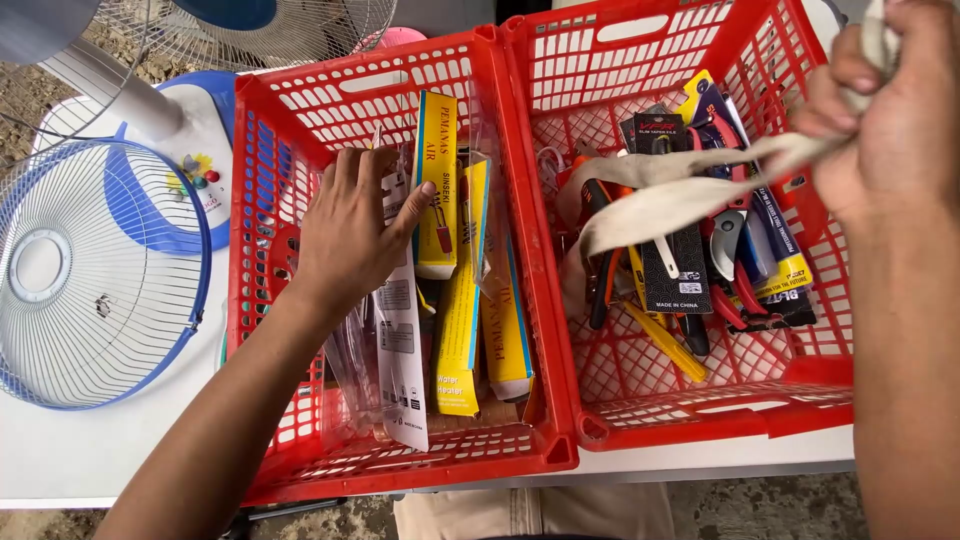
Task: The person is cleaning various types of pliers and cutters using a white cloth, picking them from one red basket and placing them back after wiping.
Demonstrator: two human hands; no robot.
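Two red plastic crates stand side by side on a white table. My left hand (352,225) reaches into the left crate (262,210) and rests, fingers spread, on clear and white blister packs (402,350), its thumb against a yellow boxed item (437,180). More yellow packages (462,330) lie beside it. My right hand (895,120) is raised over the right crate (700,410), gripping a beige cloth strap (680,190) that trails down across pliers, cutters and carded tools (690,270) heaped in that crate.
A blue and white fan grille (95,280) lies on the table (110,455) left of the crates, beside a fan base (190,120) and pole. Another fan's wire guard (250,30) stands at the back. The table's front edge runs just below the crates.
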